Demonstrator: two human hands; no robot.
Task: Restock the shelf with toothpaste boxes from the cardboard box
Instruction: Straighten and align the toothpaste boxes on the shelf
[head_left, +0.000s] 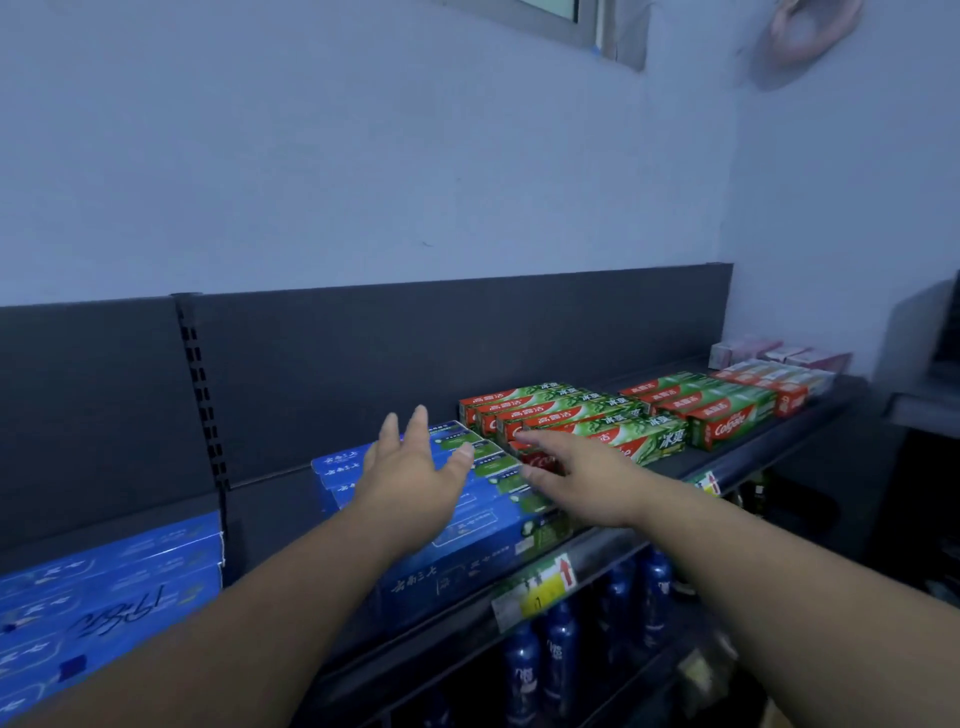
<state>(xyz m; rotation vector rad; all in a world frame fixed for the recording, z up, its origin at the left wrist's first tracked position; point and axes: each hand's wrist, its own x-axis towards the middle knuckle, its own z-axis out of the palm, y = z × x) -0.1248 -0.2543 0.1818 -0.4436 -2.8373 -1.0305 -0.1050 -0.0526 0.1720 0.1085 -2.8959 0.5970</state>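
Observation:
Blue toothpaste boxes (483, 525) lie in a row on the dark shelf (789, 436), with red-and-green toothpaste boxes (582, 415) to their right. My left hand (415, 467) hovers over the blue boxes, fingers straight and spread, holding nothing. My right hand (576, 467) reaches toward the near end of the red-and-green boxes, fingers extended, its fingertips at a red box end (540, 460). The cardboard box is not in view.
More blue boxes (109, 587) fill the shelf section at the left. Further red-and-green boxes (727, 410) and pale pink boxes (769, 358) sit at the right. Dark blue bottles (561, 654) stand on the lower shelf. Price tags (535, 592) line the shelf edge.

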